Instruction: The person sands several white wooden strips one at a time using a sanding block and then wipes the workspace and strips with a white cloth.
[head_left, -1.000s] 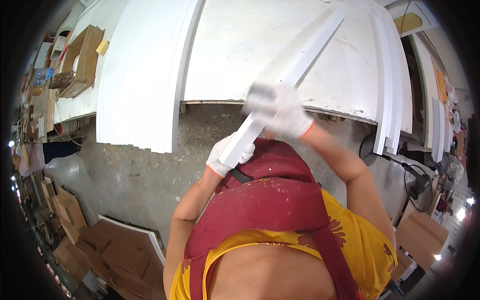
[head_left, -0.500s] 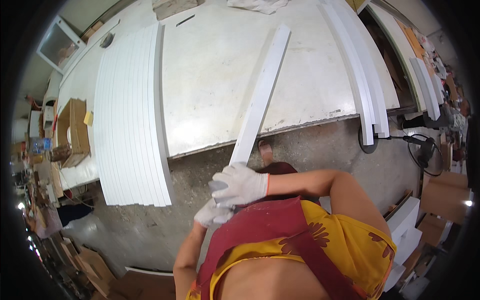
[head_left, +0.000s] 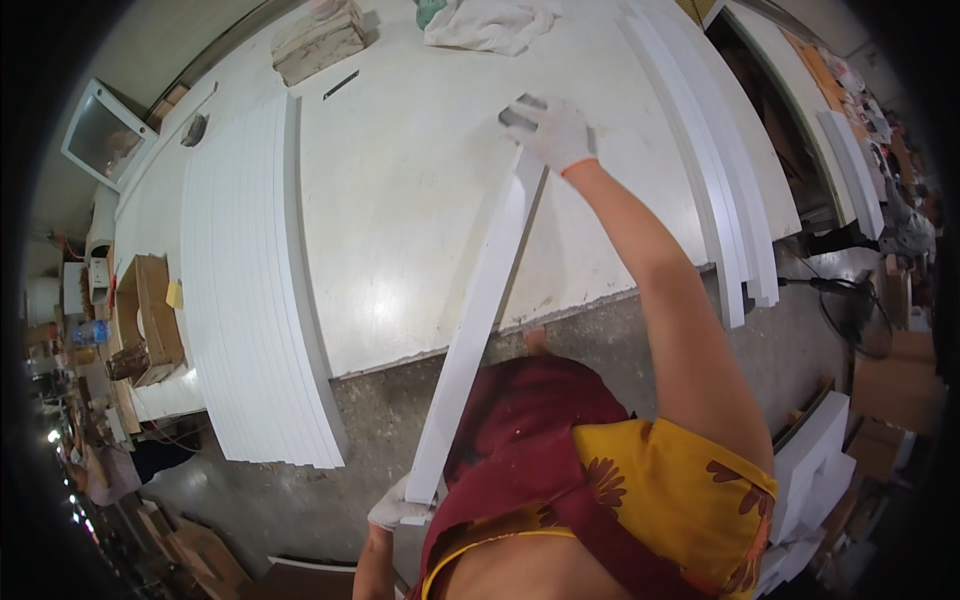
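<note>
A long white strip (head_left: pixel 475 290) slants across the table's near edge, its lower end out over the floor. My left hand (head_left: pixel 393 506), in a white glove, is closed round that lower end. Near the strip's far end is my gloved right hand (head_left: pixel 556 135), its fingers bent over a small grey block (head_left: pixel 520 111) that looks like a sanding sponge. The block sits just past the strip's tip; whether it touches the strip or the table I cannot tell.
Many similar white strips (head_left: pixel 240 280) lie side by side on the left of the white table (head_left: pixel 380 240). More strips (head_left: pixel 700 150) lie on the right. At the back are a brick-like block (head_left: pixel 316 45), a cloth (head_left: pixel 490 22) and a short dark strip (head_left: pixel 341 85). A cardboard box (head_left: pixel 150 310) stands left.
My right hand has moved from the strip's near end to its far end, with the grey block. My left hand has moved down, and the strip has come nearer to me.
</note>
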